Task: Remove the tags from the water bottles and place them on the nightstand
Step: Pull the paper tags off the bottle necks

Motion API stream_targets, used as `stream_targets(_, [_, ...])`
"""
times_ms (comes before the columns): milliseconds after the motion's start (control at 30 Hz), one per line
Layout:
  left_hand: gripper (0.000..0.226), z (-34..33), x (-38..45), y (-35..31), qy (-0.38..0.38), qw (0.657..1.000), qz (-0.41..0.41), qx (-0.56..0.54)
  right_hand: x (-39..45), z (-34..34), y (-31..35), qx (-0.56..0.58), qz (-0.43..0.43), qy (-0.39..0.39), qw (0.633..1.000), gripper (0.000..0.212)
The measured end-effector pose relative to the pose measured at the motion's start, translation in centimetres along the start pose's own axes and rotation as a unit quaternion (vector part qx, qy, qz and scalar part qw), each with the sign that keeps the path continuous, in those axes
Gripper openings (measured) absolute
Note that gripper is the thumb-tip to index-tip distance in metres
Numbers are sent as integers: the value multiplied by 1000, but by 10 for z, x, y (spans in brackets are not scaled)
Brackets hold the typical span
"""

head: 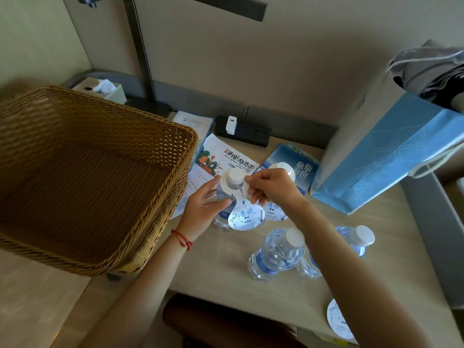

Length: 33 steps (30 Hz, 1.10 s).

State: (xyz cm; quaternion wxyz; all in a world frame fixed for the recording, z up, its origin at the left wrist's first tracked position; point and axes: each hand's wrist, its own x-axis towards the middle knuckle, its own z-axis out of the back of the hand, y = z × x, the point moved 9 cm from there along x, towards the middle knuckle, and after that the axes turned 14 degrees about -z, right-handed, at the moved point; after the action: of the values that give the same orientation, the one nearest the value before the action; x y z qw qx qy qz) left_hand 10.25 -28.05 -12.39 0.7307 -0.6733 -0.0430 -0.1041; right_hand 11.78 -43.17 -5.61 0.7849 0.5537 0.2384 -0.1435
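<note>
- Steadying the tagged water bottle [224,197] with the left hand [202,206], the person wraps its fingers [218,203] round the clear body, probably so the bottle stays upright on the table [221,267] while the tag comes off.
- The right hand [272,188] reaches in from the right and pinches the collar of the round paper tag [244,217] just beside the white cap [234,175]; the tag's printed disc hangs down in front of the bottle, so it looks part-way off the neck.
- A second tagged bottle [282,169] stands just behind the right hand, mostly hidden by it, its own tag [273,213] showing under the wrist; it appears to be waiting its turn.
- Two bare bottles stand nearer and to the right, one [277,253] in the middle and one [356,238] farther right, both without tags, which suggests those are done.
- A loose tag [337,321] lies flat at the near right edge of the table, well apart from the bottles.
- A wicker basket [100,222] sits on the left, its mouth turned toward the camera, with nothing visible inside.
- Brochures [226,159], a power strip [244,133] and a blue paper bag [384,156] crowd the far side, which leaves the near half as the working space.
</note>
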Motion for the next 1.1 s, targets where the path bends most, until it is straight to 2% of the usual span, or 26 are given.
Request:
stream_targets(200, [57, 2, 0, 1, -12, 1000, -12, 0, -2, 2, 8, 58, 21, 24, 998, 17])
stream_targets(633, [58, 3, -3, -1, -7, 1000, -15, 13, -16, -1, 24, 62, 72, 41, 995, 15])
stream_targets(767, [68, 11, -13, -10, -49, 998, -30, 6, -34, -1, 32, 62, 99, 38, 992, 17])
stream_targets(867, [65, 17, -28, -16, -55, 997, -48, 17, -48, -7, 36, 61, 113, 45, 991, 18])
stream_targets(967, [74, 26, -49, -17, -71, 996, -43, 10, -59, -20, 31, 50, 112, 56, 991, 19])
stream_targets(1000, [67, 29, -56, -16, -79, 996, -37, 11, -60, -25, 28, 45, 109, 61, 991, 21])
stream_targets(1100, [23, 40, -77, -13, -103, 994, -21, 14, -62, -40, 16, 39, 98, 66, 992, 25])
